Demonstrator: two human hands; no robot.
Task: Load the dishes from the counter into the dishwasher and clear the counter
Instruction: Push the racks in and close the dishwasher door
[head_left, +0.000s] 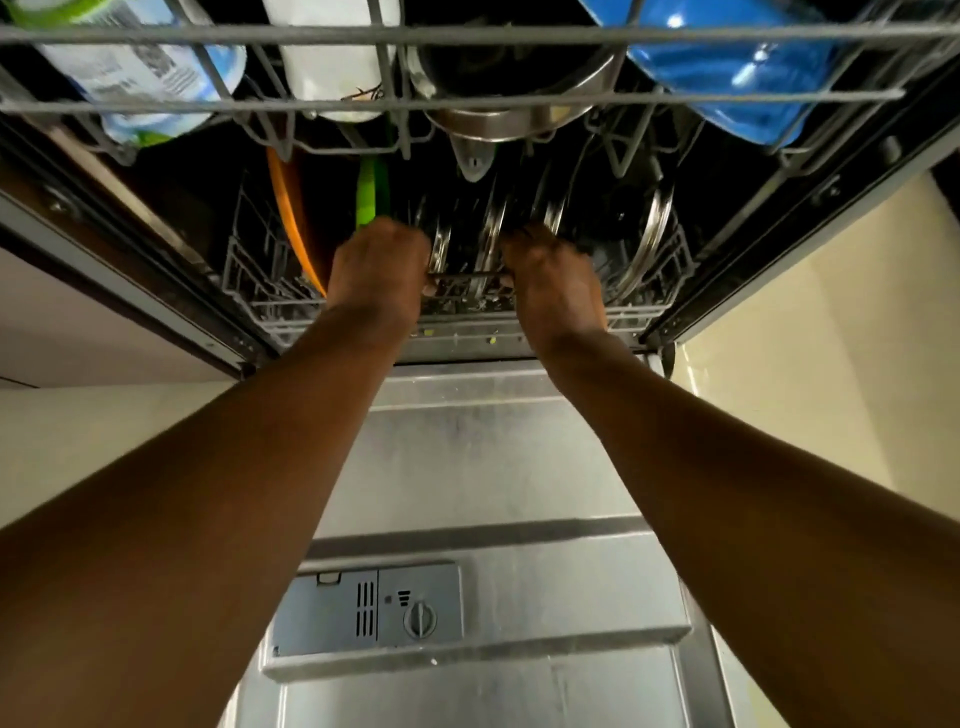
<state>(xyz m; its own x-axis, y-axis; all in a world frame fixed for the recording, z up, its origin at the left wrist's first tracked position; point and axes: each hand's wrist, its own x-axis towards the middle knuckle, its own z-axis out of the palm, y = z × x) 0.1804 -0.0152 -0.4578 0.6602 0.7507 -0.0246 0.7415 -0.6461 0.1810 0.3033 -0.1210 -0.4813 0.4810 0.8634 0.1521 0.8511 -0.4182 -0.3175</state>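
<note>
The dishwasher door (498, 467) lies open below me. My left hand (376, 270) and my right hand (556, 283) both grip the front handle bar (467, 278) of the lower rack (270, 291), fingers curled round it. Several steel plates (491, 234) stand upright in that rack, with an orange plate (291, 218) and a green one (369, 195) to the left. A steel lid (649, 234) stands at the right. The upper rack (467, 98) holds a steel pot (514, 98), a blue container (737, 78), a white container (332, 67) and a labelled plastic bottle (140, 78).
The detergent dispenser (369, 608) sits on the inner door near me. Cream floor (810, 364) shows on both sides of the door. A dark cabinet edge (104, 228) runs along the left of the dishwasher opening.
</note>
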